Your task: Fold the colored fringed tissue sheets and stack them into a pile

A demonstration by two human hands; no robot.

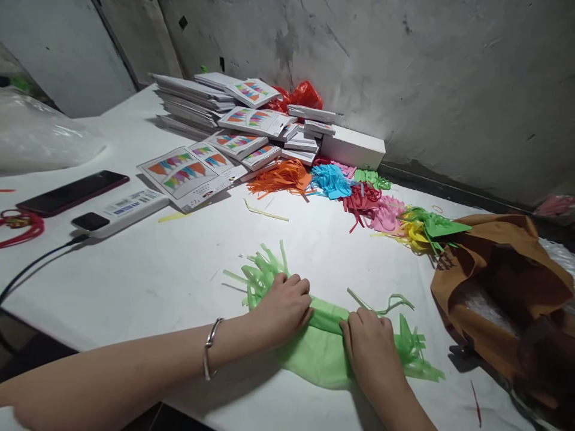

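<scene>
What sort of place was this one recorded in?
Probably a makeshift craft-packing workroom: a white table against a rough stained wall, stacks of printed cards, piles of coloured fringed paper, and the left hand and right hand on a green fringed sheet.

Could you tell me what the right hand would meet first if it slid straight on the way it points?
Probably the thin loose green paper strip just beyond the right hand, which presses the fringed green tissue sheet; depth is unclear.

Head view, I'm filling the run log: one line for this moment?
left hand: curled on green fringed tissue paper | right hand: curled on it too | surface: white table
</scene>
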